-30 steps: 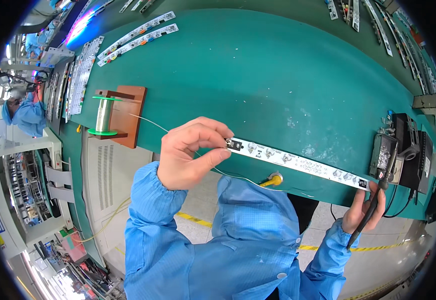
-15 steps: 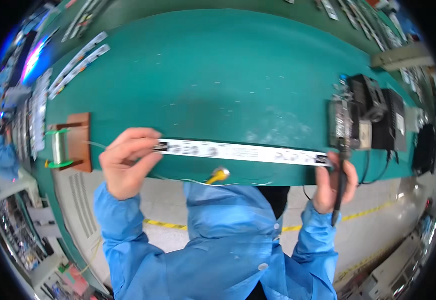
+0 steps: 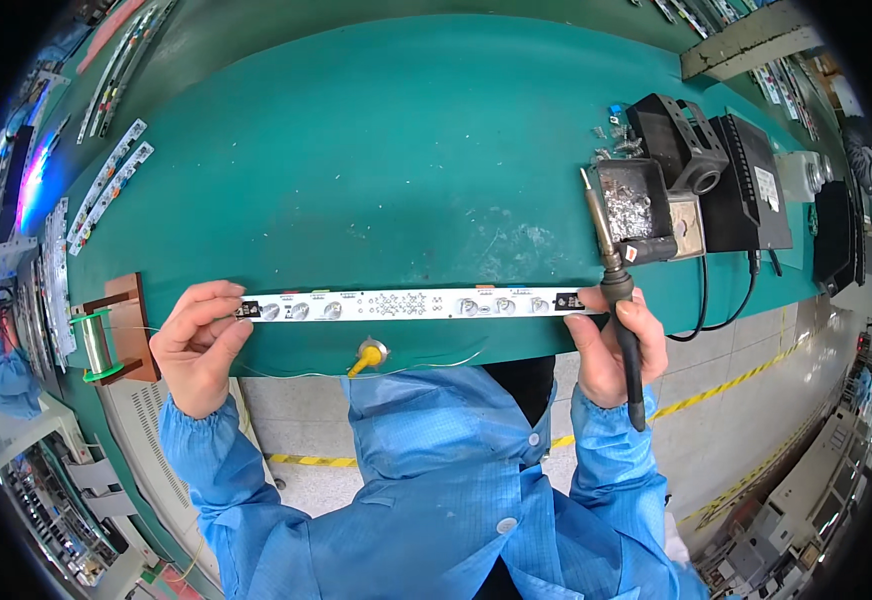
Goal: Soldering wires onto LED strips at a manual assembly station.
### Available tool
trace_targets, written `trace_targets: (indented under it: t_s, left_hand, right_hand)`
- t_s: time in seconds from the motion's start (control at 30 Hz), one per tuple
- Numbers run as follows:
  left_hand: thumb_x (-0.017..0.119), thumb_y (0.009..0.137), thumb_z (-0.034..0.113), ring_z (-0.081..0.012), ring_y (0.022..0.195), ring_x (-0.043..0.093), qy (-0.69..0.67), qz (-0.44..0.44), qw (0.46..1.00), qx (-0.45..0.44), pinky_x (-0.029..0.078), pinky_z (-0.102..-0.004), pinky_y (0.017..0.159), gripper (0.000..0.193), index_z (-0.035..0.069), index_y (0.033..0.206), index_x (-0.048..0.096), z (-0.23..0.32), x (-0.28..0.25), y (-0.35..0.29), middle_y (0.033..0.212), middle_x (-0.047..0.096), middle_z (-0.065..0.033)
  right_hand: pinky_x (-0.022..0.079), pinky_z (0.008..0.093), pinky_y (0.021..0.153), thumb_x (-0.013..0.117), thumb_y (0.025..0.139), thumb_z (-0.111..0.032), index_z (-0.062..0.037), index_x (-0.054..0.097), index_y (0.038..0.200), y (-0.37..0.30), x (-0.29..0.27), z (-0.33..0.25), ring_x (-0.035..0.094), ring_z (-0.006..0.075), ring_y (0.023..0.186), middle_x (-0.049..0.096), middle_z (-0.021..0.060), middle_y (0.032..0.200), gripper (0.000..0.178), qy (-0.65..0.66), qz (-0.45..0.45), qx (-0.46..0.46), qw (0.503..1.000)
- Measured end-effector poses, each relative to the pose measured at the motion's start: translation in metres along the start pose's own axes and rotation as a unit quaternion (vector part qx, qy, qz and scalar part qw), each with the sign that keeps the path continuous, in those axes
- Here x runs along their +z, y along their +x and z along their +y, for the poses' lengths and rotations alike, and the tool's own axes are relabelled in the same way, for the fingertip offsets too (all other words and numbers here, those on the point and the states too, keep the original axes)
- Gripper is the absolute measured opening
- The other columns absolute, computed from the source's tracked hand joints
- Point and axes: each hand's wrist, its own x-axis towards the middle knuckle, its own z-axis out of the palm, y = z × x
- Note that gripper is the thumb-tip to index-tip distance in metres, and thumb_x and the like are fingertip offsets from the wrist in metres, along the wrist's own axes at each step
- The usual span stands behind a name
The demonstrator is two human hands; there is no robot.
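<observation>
A long, narrow white circuit strip studded with small round components is held level across the near edge of the green tabletop, one end in each hand. The left end of the strip is pinched by the left hand: its fingers are curled over the strip's top edge and the thumb is pressed up from below, so the grip is closed on the strip. The right end is steadied by the right hand, whose fingers are wrapped shut around the black handle of a soldering iron; the thumb is laid against the strip's end. The iron is held nearly upright, its metal tip pointing away from the person toward a black tray of silvery solder scraps. A fine thin wire is seen running from a spool on a brown wooden stand at the left, passing below the strip. A small yellow-tipped fitting sits at the tabletop's edge just under the strip's middle. Both forearms are covered by blue sleeves with gathered cuffs.
</observation>
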Motion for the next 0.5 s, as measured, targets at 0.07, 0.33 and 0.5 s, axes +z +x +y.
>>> trace_targets:
  t_s: [0.07, 0.33, 0.5]
  left_hand:
    - [0.062, 0.07, -0.018, -0.0123, 0.087, 0.062, 0.005, -0.002, 1.0, 0.002, 0.053, -0.0201, 0.073, 0.028, -0.005, 0.094, 0.064, 0.0001, 0.0005, 0.0019, 0.11, 0.058, -0.0146]
    - [0.062, 0.069, -0.019, -0.0129, 0.089, 0.062, 0.014, 0.0, 1.0, 0.0, 0.054, -0.0211, 0.074, 0.028, -0.004, 0.093, 0.065, 0.0052, -0.0005, 0.0011, 0.109, 0.058, -0.0142]
    - [0.063, 0.069, -0.018, -0.0126, 0.087, 0.062, 0.018, 0.001, 1.0, 0.001, 0.054, -0.021, 0.074, 0.027, -0.005, 0.092, 0.065, 0.0055, -0.0008, -0.0003, 0.107, 0.06, -0.0143]
  right_hand:
    - [0.045, 0.0412, 0.085, 0.07, 0.065, 0.017, -0.009, 0.049, 0.117, 0.0008, -0.0007, 0.0007, 0.059, 0.0268, 0.092, 0.062, 0.0205, 0.099, 0.062, 0.001, -0.002, -0.001, 1.0]
    - [0.046, 0.0403, 0.084, 0.07, 0.065, 0.017, -0.0093, 0.049, 0.116, -0.0007, -0.0007, -0.0004, 0.059, 0.0268, 0.092, 0.063, 0.0206, 0.1, 0.061, 0.01, 0.001, -0.008, 1.0]
    - [0.051, 0.0403, 0.076, 0.074, 0.063, 0.013, -0.009, 0.053, 0.108, 0.0027, 0.0024, -0.0028, 0.065, 0.0294, 0.086, 0.068, 0.0157, 0.09, 0.054, -0.012, 0.035, -0.006, 0.999]
